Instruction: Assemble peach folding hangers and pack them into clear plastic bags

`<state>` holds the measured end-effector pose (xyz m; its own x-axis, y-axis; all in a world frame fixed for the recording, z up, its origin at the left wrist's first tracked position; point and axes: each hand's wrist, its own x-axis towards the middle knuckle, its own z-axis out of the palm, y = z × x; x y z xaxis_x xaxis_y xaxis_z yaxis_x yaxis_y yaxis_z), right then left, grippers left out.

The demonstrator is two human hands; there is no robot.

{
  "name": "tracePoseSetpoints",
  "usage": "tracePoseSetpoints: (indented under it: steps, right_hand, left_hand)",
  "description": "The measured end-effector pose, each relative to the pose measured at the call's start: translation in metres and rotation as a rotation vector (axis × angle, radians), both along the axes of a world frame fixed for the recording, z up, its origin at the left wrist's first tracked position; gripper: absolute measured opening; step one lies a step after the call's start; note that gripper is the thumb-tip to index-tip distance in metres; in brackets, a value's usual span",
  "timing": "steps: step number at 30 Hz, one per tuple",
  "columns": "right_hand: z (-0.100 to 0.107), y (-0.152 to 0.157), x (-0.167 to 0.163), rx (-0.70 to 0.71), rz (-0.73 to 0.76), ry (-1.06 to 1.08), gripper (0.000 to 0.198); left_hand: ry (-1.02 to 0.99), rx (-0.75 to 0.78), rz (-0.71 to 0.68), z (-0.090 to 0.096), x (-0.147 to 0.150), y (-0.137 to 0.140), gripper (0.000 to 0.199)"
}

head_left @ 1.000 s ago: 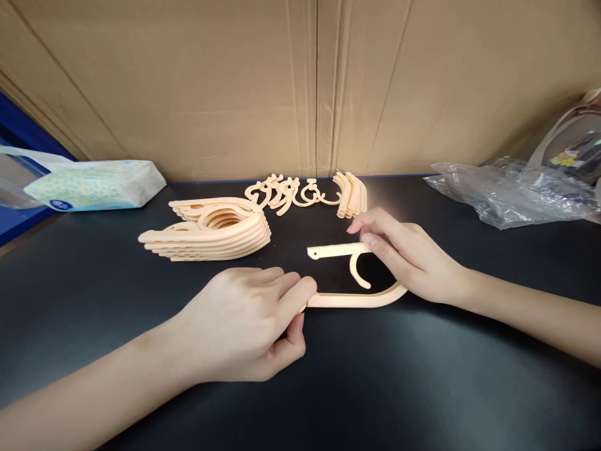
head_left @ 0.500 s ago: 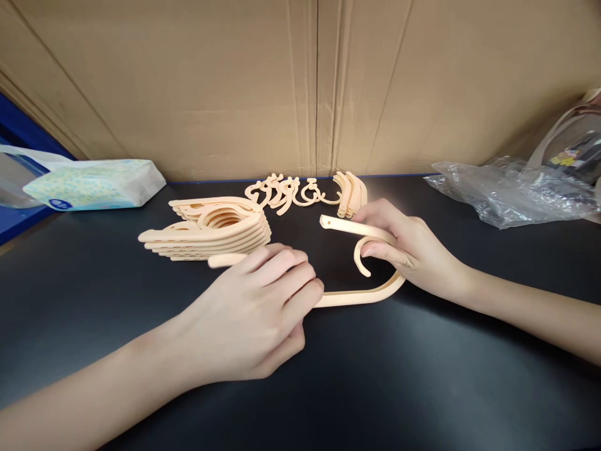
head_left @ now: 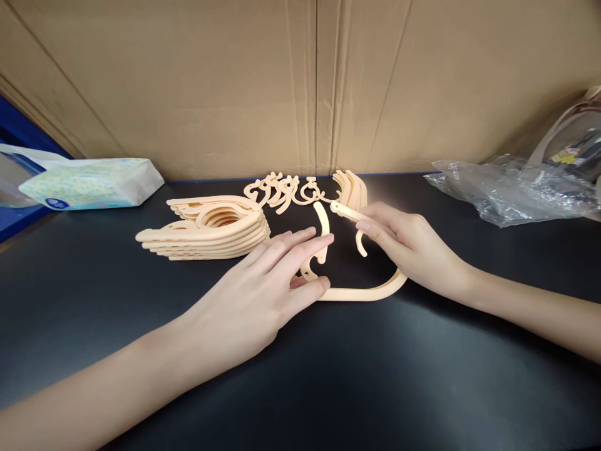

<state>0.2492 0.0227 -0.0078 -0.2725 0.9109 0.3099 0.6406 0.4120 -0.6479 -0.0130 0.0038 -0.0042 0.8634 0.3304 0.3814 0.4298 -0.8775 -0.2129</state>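
My right hand is closed on a beige plastic folding hanger. The hanger's long curved bar runs left under my left hand, and its free arm with a hole at the tip juts out above the fingers. A hook tip curls below my right thumb. My left hand holds a short curved hanger arm, turned nearly upright, at its fingertips. The lower end of this arm is close to the hanger's holed end; whether they touch is unclear, as my fingers hide part of it.
A stack of beige hangers lies left of centre. Behind are several loose hooks and a bundle of curved arms. A tissue pack sits left, crumpled clear plastic right. Cardboard walls the back.
My left hand has opened out from a curled grip, and the short arm has swung from pointing left to nearly upright. My right hand's hanger arm has tipped up slightly.
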Motion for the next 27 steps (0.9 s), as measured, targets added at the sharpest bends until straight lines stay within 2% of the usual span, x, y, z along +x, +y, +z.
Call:
tracePoseSetpoints:
  steps: [5,12,18,22,27]
  right_hand:
    - [0.004,-0.003,-0.002,-0.019,-0.063,0.017,0.023]
    - [0.003,-0.002,-0.002,0.021,-0.052,-0.013,0.028]
    - [0.001,-0.001,0.0,0.0,-0.039,0.039,0.029]
    - [0.0,0.0,0.0,-0.028,-0.025,0.064,0.031]
    - [0.0,0.0,-0.001,-0.013,-0.004,-0.012,0.03]
  left_hand:
    - [-0.009,-0.041,0.035,-0.003,0.0,0.001,0.037]
    - [-0.066,-0.152,-0.051,0.005,0.002,-0.005,0.019]
    - [-0.055,-0.171,-0.069,0.009,0.004,-0.01,0.011]
    - [-0.059,-0.151,-0.112,0.011,0.007,-0.012,0.014]
    - [-0.04,-0.15,-0.162,0.012,0.007,-0.011,0.016]
